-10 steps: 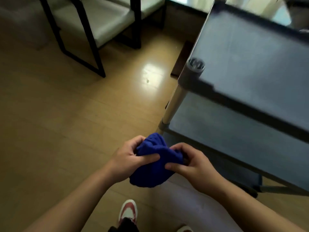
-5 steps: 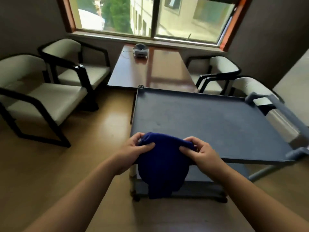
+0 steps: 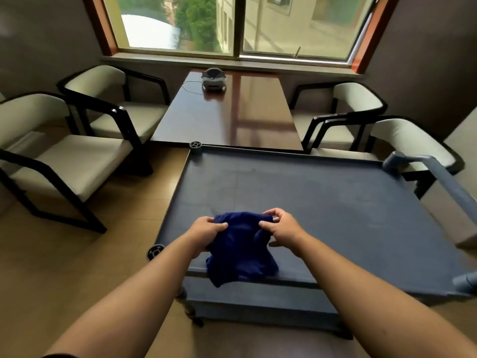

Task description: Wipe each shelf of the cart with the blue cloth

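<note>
Blue cloth [image 3: 240, 250], soft and bunched, hangs between both hands at the near edge of the cart's top shelf [image 3: 322, 202]. The left hand [image 3: 206, 231] pinches one upper corner shut between thumb and fingers, and the right hand [image 3: 282, 227] is clamped on the other. The lower folds drape onto the shelf and over its front lip. A second ago the cloth was a tight wad held low beside the cart's leg; half a second ago it was raised to the shelf edge; now it is opened out and lowered onto the surface. That suggests the top shelf is about to get its first stroke, with the lower shelf [image 3: 258, 303], glimpsed beneath the rim, not yet reached.

The top shelf is a flat, matte grey-blue tray with a raised rim and round post caps at its corners. Beyond it stands a glossy reddish-brown table [image 3: 232, 117] carrying a small grey device [image 3: 213, 80], flanked by cream cushioned chairs [image 3: 77, 161] with black frames.
</note>
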`<state>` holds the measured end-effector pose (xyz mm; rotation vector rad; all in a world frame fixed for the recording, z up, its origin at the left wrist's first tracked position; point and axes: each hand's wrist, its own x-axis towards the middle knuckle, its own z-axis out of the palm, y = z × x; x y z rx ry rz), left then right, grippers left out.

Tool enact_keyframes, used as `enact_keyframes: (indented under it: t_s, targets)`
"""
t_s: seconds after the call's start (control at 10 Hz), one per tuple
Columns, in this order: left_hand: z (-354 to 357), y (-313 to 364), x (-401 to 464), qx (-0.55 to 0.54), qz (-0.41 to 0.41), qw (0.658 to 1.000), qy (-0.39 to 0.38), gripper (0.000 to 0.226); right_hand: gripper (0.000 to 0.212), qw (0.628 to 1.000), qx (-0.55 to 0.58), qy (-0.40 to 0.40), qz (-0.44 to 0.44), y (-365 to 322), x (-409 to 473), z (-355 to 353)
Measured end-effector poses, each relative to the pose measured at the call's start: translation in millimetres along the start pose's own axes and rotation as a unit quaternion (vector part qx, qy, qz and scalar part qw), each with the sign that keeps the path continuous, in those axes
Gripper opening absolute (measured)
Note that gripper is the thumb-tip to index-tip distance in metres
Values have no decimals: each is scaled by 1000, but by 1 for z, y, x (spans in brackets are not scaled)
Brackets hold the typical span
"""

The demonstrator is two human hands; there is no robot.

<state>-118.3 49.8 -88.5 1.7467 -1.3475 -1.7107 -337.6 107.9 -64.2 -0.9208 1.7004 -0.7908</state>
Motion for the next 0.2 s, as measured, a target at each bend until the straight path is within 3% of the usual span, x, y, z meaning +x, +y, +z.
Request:
enact_keyframes:
  t_s: [0.1,0.2]
  targets:
    - [4,15,5,171,60,980,80,56,31,986,-151,10,-64,-12,17,-21]
    - [-2,31,-2,262,138,946,131,69,20,976,-173,14,-132,-29,13,-37]
